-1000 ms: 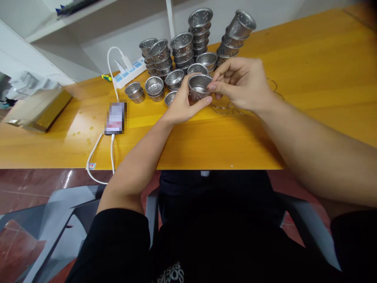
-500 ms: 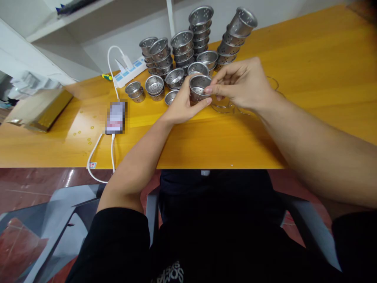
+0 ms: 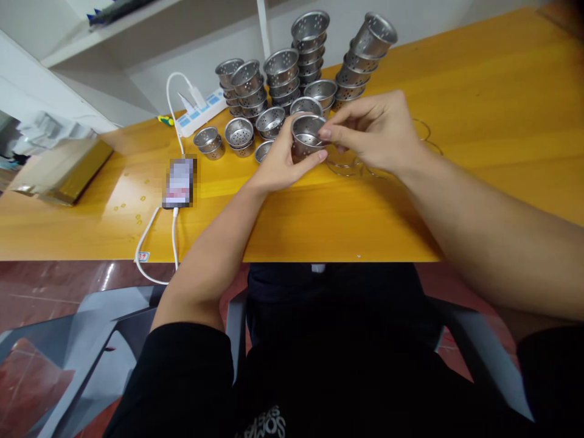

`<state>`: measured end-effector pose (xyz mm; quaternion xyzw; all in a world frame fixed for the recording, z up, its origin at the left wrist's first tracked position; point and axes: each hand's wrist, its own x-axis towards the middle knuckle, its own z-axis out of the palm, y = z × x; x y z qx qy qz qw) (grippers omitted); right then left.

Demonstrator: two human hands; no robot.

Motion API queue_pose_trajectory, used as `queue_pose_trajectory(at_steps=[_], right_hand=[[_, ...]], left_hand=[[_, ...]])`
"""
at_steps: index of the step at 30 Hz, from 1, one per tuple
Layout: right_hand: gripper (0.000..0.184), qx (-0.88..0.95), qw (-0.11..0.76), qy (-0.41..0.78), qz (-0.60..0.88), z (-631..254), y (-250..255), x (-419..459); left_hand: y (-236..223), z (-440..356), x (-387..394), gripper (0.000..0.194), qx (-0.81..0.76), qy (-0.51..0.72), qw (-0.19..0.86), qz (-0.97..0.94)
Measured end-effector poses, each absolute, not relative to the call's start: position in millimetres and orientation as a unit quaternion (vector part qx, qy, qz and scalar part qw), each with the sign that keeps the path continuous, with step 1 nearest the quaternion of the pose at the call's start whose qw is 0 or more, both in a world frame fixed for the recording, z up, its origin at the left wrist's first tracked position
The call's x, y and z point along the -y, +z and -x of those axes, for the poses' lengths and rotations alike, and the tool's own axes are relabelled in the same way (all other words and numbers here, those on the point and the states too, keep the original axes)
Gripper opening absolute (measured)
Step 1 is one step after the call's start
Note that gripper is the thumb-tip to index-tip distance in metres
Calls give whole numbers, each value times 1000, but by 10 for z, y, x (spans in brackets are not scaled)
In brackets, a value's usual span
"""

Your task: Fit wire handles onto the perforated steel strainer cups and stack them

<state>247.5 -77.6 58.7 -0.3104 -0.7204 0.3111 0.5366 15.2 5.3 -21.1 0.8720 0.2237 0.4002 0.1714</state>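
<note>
My left hand is closed around a perforated metal strainer basket, its open mouth tilted up toward me. At the right side of its rim, my right hand has thumb and fingers pinched together. What lies in that pinch is too small to make out; a thin line shows beside the fingertips. Several thin wire rings lie on the table beneath and beyond my right hand, partly covered by it. Just behind the held basket sits another strainer basket.
Tall stacks of strainer baskets rise at the back, and the right stack leans. Short stacks stand to their left. A power strip, a phone with white cables and a cardboard box occupy the left side.
My right fingertips have shifted slightly at the basket's rim, and the thumb has turned a little. The basket stays in my left hand, almost in the same place.
</note>
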Motion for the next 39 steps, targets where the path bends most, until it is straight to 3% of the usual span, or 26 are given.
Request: queue_pose_trajectory(at_steps=[3,7,13,16,22,27,30,35,39], right_hand=[[52,733,568,229,296,-2488,542,760],[35,784,538,110,289,-2532,521,744],[17,817,487,112,288,-2544,466,691],[21,827,466,126,289,-2497,423,707],[43,783,521,113,321,-2522,419,710],[30,754,543,78,361,-2644,377,561],[26,750,536,86,377,-2661,362,541],[44,778,501,127,356,-2625,329,581],[46,794,485,173,324,-2591,265,575]], left_hand=[[-174,-130,-86,96,-230,411,170,-866],[-90,-98,-66,97,-238,430,163,-856],[99,-96,147,91,-261,403,165,-862],[158,-100,207,94,-265,394,161,-865],[260,127,66,90,-318,465,134,-815],[340,434,-102,83,-396,519,46,-756],[330,446,-81,85,-391,485,64,-780],[192,251,-16,94,-343,396,113,-844],[63,147,-46,97,-326,369,133,-860]])
